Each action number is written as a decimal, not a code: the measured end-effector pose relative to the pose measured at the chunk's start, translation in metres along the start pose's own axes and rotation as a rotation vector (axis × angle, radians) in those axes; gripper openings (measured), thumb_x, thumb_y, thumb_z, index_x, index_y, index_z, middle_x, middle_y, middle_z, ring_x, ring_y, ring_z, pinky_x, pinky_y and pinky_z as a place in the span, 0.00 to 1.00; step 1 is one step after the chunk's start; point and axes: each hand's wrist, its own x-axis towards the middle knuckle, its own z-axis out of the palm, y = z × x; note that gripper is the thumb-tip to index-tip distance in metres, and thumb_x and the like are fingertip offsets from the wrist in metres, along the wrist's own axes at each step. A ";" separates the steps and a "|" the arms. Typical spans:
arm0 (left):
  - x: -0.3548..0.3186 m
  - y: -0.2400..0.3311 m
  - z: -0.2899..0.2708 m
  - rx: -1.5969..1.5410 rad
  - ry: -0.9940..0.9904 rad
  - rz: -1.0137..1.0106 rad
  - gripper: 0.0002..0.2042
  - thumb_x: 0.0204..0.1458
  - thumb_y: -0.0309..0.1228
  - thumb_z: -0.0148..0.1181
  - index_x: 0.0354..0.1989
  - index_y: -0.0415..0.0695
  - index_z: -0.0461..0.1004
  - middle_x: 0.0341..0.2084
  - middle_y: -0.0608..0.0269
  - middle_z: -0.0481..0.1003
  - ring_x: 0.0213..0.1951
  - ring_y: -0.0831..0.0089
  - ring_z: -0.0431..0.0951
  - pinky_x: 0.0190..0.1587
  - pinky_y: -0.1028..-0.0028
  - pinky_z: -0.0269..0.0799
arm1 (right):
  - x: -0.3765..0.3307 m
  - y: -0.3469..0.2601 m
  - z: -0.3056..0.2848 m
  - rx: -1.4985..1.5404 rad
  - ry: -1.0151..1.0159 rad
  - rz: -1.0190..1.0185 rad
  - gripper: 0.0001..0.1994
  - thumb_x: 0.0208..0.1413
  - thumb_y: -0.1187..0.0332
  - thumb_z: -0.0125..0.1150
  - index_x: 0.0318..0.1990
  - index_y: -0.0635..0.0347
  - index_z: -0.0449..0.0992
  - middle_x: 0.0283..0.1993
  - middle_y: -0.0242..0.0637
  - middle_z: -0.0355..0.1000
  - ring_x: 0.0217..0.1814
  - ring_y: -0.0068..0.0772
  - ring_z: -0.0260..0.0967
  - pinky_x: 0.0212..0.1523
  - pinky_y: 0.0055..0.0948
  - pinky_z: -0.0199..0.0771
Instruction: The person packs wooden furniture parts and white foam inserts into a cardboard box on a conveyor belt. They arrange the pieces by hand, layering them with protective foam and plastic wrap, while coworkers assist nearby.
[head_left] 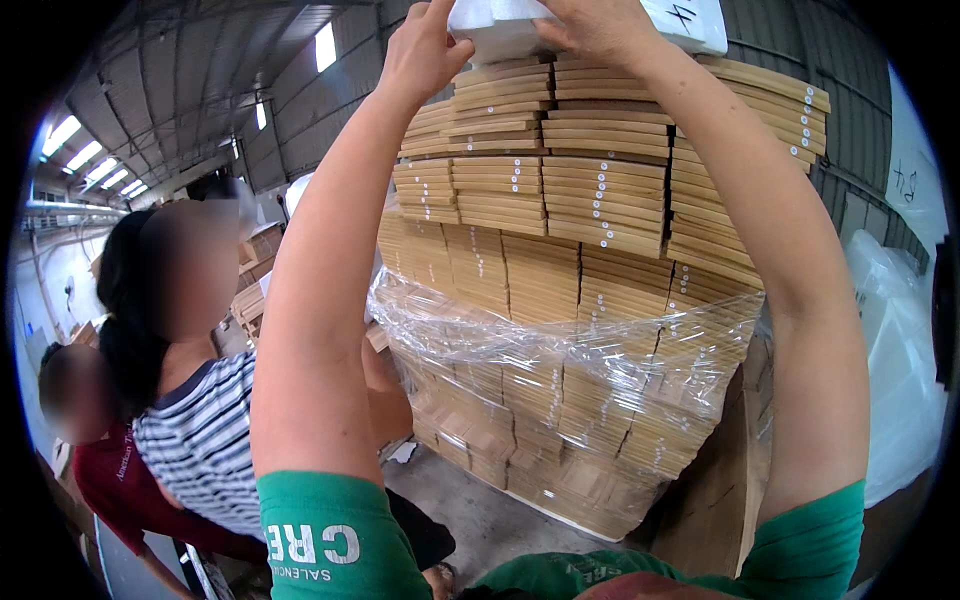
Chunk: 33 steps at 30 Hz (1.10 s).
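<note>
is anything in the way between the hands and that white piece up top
Nothing visible: the left hand and right hand meet the white piece directly, at the top of the cardboard stack.

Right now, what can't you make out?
Head view: top of the white, block-shaped piece, cut off by the upper edge.
Head view: full grip of left hand and right hand, cut off by that edge.
Head view: part of the stacked flat brown cardboard, hidden by the right forearm.
Head view: face of the co-worker in a white-and-dark striped shirt, blurred.
</note>
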 end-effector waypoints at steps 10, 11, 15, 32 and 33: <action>-0.023 0.000 0.030 -0.044 0.082 -0.011 0.36 0.44 0.28 0.58 0.64 0.51 0.51 0.43 0.42 0.68 0.38 0.47 0.74 0.41 0.57 0.71 | -0.005 -0.006 0.010 -0.098 0.110 0.033 0.18 0.40 0.66 0.60 0.43 0.57 0.73 0.40 0.40 0.69 0.45 0.45 0.65 0.41 0.43 0.68; -0.019 -0.005 0.033 -0.068 0.148 0.004 0.35 0.44 0.29 0.59 0.63 0.51 0.52 0.41 0.43 0.69 0.37 0.48 0.74 0.41 0.58 0.71 | -0.006 -0.005 0.008 -0.102 0.102 0.031 0.18 0.40 0.66 0.59 0.43 0.57 0.72 0.40 0.40 0.69 0.46 0.44 0.65 0.41 0.43 0.68; -0.003 -0.008 0.025 0.002 0.111 0.031 0.32 0.45 0.34 0.62 0.61 0.52 0.58 0.35 0.47 0.73 0.35 0.53 0.75 0.40 0.61 0.72 | -0.009 -0.004 0.006 -0.108 0.090 0.023 0.18 0.41 0.66 0.59 0.43 0.58 0.72 0.42 0.41 0.69 0.47 0.45 0.64 0.42 0.42 0.67; 0.008 0.006 0.007 0.251 0.105 0.367 0.24 0.51 0.41 0.59 0.57 0.55 0.64 0.27 0.45 0.72 0.29 0.46 0.73 0.32 0.56 0.71 | -0.017 0.001 0.031 -0.066 0.211 -0.011 0.20 0.41 0.69 0.61 0.45 0.60 0.72 0.43 0.43 0.67 0.47 0.48 0.62 0.47 0.41 0.67; 0.003 0.011 0.006 0.369 0.049 0.245 0.27 0.46 0.46 0.63 0.55 0.51 0.66 0.28 0.42 0.74 0.32 0.45 0.75 0.35 0.57 0.72 | -0.022 -0.008 0.046 -0.031 0.225 0.033 0.20 0.41 0.68 0.61 0.46 0.59 0.72 0.43 0.43 0.67 0.48 0.47 0.62 0.47 0.41 0.67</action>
